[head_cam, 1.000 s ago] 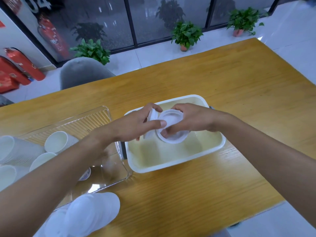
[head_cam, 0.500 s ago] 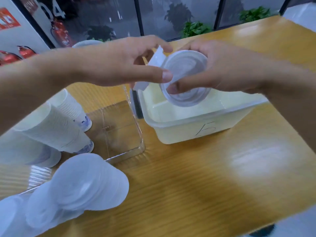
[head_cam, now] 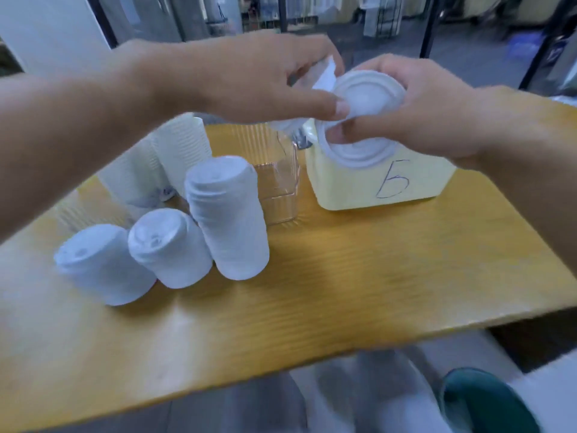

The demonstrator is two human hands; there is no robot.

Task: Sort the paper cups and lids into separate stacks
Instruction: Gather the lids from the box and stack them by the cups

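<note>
Lids [head_cam: 367,96], thin, light and bendy by our reckoning, are pinched at the rim between our left hand [head_cam: 249,79] and right hand [head_cam: 415,110], above the yellowish bin [head_cam: 406,185] on the desk [head_cam: 343,276].

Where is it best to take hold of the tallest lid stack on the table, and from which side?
Probably around the lower half of the tallest lid stack, from the near right side. It leans, and another lid stack stands close on its left, so that side is free.

Yellow bin [head_cam: 374,185] marked "5", clear tray [head_cam: 279,189] beside, on wooden table [head_cam: 343,276].
</note>
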